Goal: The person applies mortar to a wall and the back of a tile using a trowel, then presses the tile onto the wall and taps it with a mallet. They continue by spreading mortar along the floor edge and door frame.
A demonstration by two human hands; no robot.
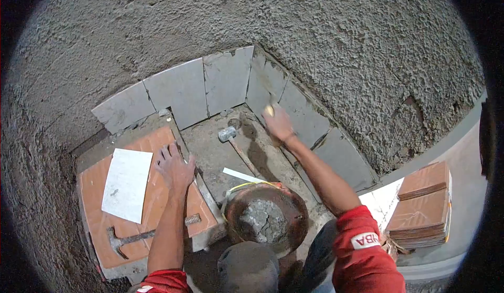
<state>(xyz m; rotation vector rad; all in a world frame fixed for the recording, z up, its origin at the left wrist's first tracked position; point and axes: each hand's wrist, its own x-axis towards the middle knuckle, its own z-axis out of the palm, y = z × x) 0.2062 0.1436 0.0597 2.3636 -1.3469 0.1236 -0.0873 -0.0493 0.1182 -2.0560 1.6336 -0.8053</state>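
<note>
My right hand [279, 124] is closed around the pale yellow handle of a trowel [270, 110]. The trowel's thin blade, partly blurred, lies against or just in front of the grey wall tiles [303, 115] near the corner. With fingers spread, my left hand [175, 170] rests on the orange tile surface [152, 140] at the left. Beside it lies a white cut tile piece [127, 185]. A claw hammer [131, 238] is on the same orange surface, partly behind my left forearm. Between my arms stands a round basin [296, 217] holding grey mortar [262, 219].
A mallet [227, 134] lies on the rough floor [210, 135], near a narrow white strip [241, 175]. Pale tiles [178, 91] line the lower left wall below rough plaster [210, 14]. Stacked tiles [420, 203] sit at the right.
</note>
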